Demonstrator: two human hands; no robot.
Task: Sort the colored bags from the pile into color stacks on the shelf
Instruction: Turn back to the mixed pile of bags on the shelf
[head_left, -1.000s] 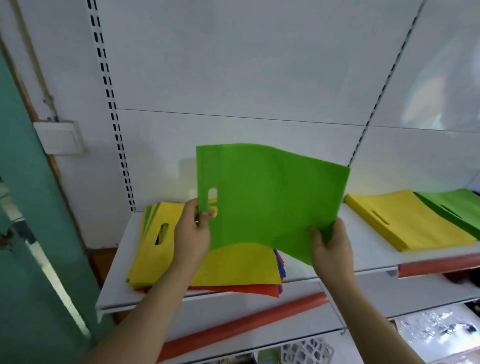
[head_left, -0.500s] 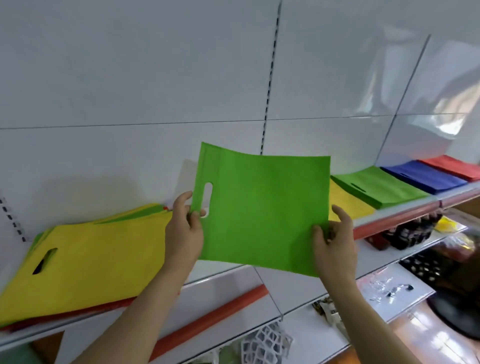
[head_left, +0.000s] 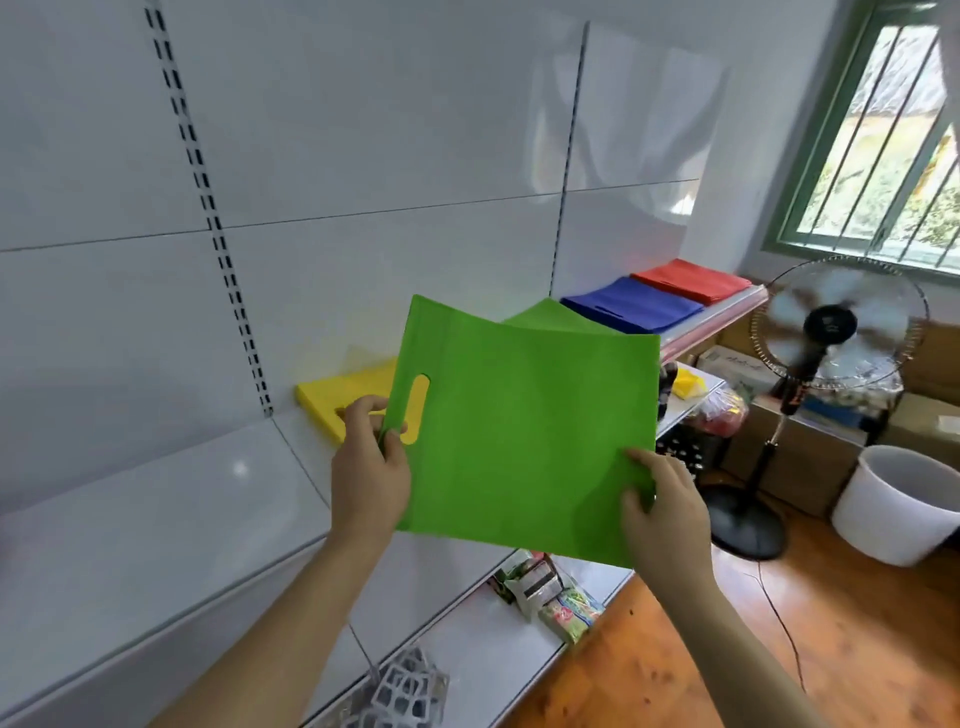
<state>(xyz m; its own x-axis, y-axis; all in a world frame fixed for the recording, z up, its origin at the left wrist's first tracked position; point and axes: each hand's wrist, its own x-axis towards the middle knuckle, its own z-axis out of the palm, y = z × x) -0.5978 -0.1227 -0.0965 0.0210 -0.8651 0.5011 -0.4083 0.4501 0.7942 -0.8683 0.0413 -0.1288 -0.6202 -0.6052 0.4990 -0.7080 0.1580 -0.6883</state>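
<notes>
I hold a green bag flat in front of me, above the white shelf. My left hand pinches its left edge beside the cut-out handle. My right hand grips its lower right corner. Behind the bag lie the colour stacks on the shelf: a yellow stack, a green stack mostly hidden by the held bag, a blue stack and a red stack. The mixed pile is out of view.
A running pedestal fan stands on the wooden floor at right, next to a white bucket. Lower shelves hold snack packets and a white lattice item. Cardboard boxes line the wall under a barred window.
My view has swung right along the shelf, and the green bag has travelled with both hands from the mixed pile to in front of the sorted stacks. The grips are unchanged.
</notes>
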